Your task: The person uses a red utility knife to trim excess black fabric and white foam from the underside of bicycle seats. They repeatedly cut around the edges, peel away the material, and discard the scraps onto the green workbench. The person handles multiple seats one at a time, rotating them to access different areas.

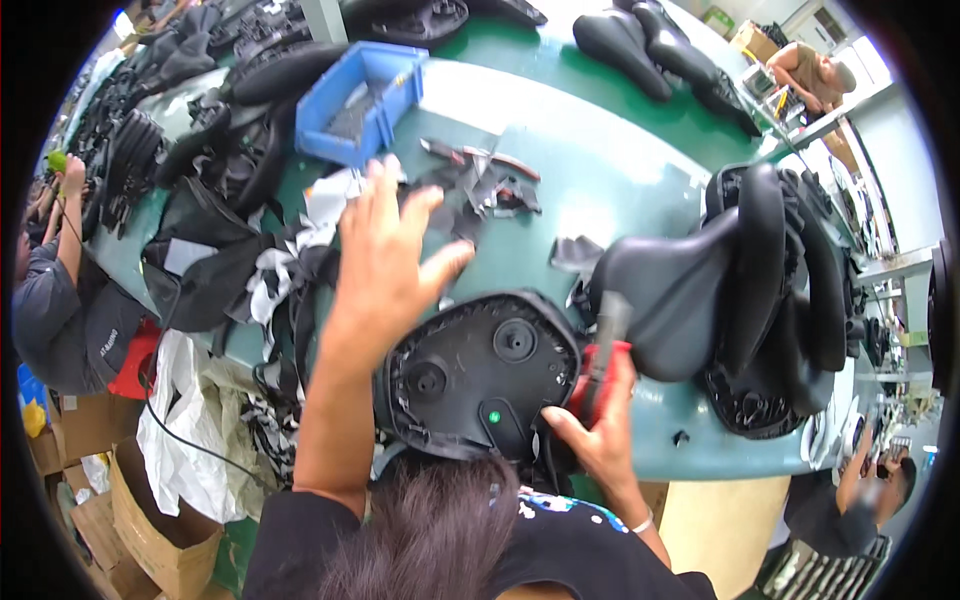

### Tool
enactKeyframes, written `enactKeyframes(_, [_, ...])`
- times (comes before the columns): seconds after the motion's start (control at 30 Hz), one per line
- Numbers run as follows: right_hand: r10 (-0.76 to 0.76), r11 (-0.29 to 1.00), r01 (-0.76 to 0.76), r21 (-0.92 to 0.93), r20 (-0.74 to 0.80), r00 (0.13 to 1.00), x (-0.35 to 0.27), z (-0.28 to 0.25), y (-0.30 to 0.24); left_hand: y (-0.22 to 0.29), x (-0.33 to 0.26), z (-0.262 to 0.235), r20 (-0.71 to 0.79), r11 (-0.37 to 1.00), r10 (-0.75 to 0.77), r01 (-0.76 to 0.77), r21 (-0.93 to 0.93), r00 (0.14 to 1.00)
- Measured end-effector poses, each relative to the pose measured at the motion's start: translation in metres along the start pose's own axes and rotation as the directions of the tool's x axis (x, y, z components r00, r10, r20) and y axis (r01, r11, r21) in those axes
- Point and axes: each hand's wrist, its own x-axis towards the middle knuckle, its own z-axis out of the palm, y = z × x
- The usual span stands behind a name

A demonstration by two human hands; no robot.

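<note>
My left hand (385, 260) reaches over the table with its fingers spread and holds nothing. My right hand (603, 430) is closed round a red-handled utility knife (598, 375), its grey blade blurred and pointing away from me. Between my hands, at the table's near edge, a wide black saddle (470, 380) lies underside up. Two round fittings and a small green dot show on its base, and its cover edge is folded around the rim. The right hand is at the saddle's right side; whether it touches the rim I cannot tell.
A blue bin (365, 100) with dark small pieces stands beyond my left hand. Pliers (500, 160) lie among black scraps (490, 195). Finished black saddles (670, 300) are stacked at right. Black and white offcuts (275, 290) heap at left, near a cardboard box (165, 510). Other people work around.
</note>
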Motion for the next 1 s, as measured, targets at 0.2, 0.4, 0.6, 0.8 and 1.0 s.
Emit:
enactKeyframes(0.2, [-0.238, 0.968, 0.245, -0.050, 0.118, 0.964, 0.108, -0.008, -0.068, -0.045, -0.003, 0.009, 0.781, 0.269, 0.050, 0.744, -0.611, 0.623])
enactKeyframes(0.4, [-0.415, 0.866, 0.498, 0.054, -0.479, 0.774, 0.324, -0.047, -0.119, -0.049, 0.146, 0.023, 0.403, -0.283, -0.416, 0.305, -0.909, 0.815])
enactKeyframes(0.6, [0.007, 0.817, 0.331, 0.473, -0.580, 0.814, 0.505, -0.100, 0.031, -0.001, 0.146, 0.086, 0.524, 0.210, 0.055, 0.504, -0.838, 0.850])
enactKeyframes(0.8, [0.112, 0.706, 0.091, 0.702, -0.237, 0.965, 0.545, -0.073, 0.038, -0.040, 0.149, 0.072, 0.566, 0.329, -0.100, 0.565, -0.757, 0.818])
enactKeyframes(1.0, [0.013, 0.583, 0.011, 0.813, -0.023, 1.000, 0.531, -0.031, -0.042, -0.023, 0.151, 0.105, 0.427, 0.494, -0.073, 0.405, -0.769, 0.901])
